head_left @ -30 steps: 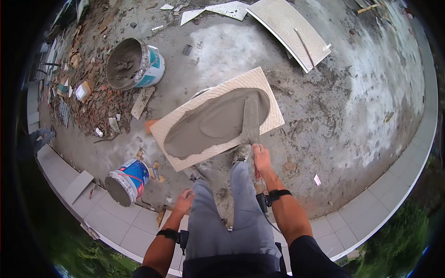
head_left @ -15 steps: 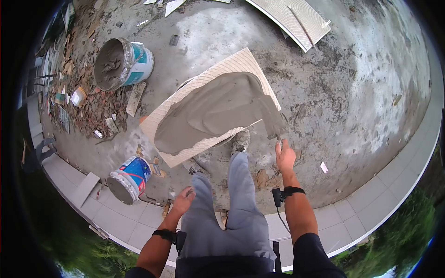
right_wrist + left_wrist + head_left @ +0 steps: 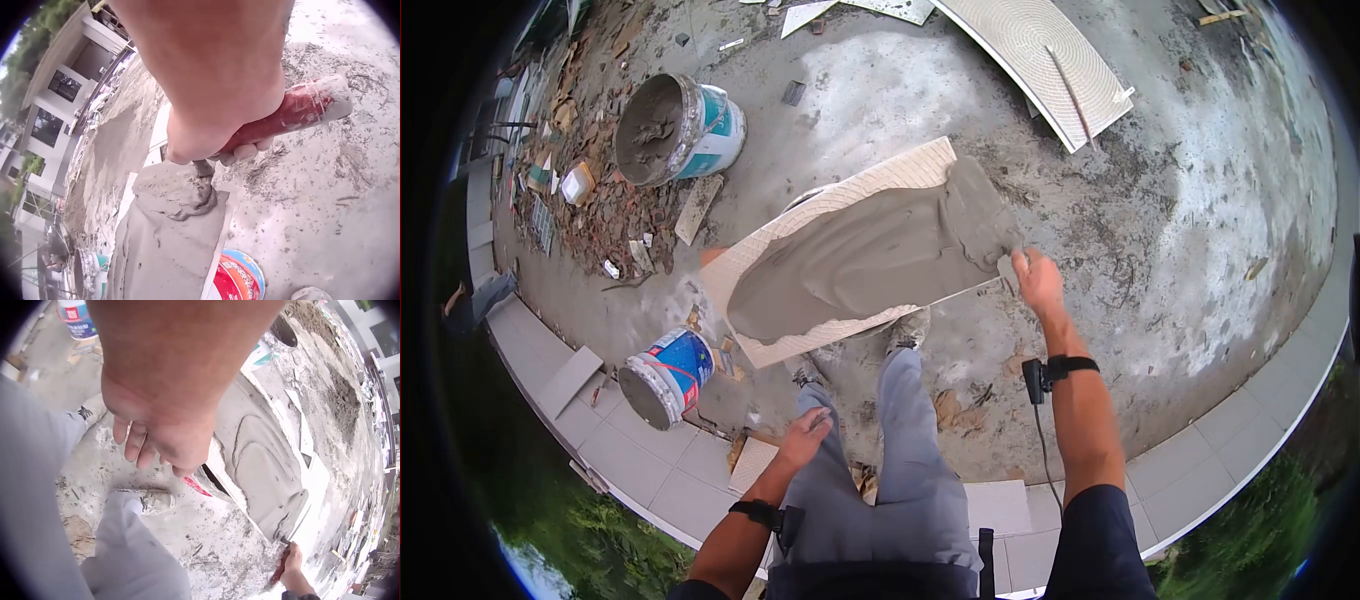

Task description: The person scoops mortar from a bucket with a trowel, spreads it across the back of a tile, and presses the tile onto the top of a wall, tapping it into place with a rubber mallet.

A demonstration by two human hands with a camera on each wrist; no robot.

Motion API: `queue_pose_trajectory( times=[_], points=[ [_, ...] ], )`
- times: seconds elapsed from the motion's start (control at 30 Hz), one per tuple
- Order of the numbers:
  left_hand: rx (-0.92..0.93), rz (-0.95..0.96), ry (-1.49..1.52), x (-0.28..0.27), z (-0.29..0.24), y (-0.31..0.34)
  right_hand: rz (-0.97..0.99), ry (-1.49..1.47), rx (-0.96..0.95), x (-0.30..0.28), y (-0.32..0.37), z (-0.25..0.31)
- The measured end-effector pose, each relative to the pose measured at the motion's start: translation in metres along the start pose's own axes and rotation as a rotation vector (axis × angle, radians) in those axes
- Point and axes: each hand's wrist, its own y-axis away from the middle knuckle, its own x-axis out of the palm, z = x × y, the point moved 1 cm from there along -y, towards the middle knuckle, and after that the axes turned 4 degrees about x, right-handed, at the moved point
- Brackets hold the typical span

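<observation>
My right hand (image 3: 1040,280) grips the red handle (image 3: 306,109) of a trowel, just off the tile's right end. The trowel's blade, coated in grey mortar, lies over that end in the head view. Wet mortar (image 3: 850,250) covers much of the pale, ridged tile (image 3: 745,345) in wavy smears, with bare strips along its long edges. Beneath the tile, a red and blue bucket (image 3: 240,278) shows in the right wrist view. Beside my left thigh hangs my left hand (image 3: 805,437), fingers loosely bent and holding nothing.
A white and teal mortar bucket (image 3: 720,135) lies beyond the tile's left end, near broken rubble (image 3: 590,210). Closer to me stands a blue bucket (image 3: 685,362). Another large tile (image 3: 1040,60) with a stick on it lies far right. Someone (image 3: 480,300) is at the left edge.
The trowel has swung right past the tile's near right corner, then back up over its right end. Mortar there now reaches the edge. My left hand stays by the thigh.
</observation>
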Motion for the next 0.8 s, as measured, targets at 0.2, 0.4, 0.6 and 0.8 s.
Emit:
queue_pose_trajectory(
  times=[0.2, 0.4, 0.6, 0.8],
  points=[
    [-0.043, -0.076, 0.054, -0.003, -0.008, 0.013, 0.011, 0.270, -0.102, -0.053, -0.008, 0.009],
    [-0.052, -0.078, 0.125, 0.004, 0.022, 0.009, 0.065, 0.641, -0.695, -0.046, 0.009, -0.010],
    [-0.155, -0.090, 0.349, 0.019, 0.035, 0.010, -0.079, 0.511, -0.316, -0.074, -0.092, 0.035],
    [-0.207, -0.117, 0.372, 0.022, 0.038, 0.025, 0.153, 0.413, -0.416, -0.106, -0.105, 0.097]
  ],
)
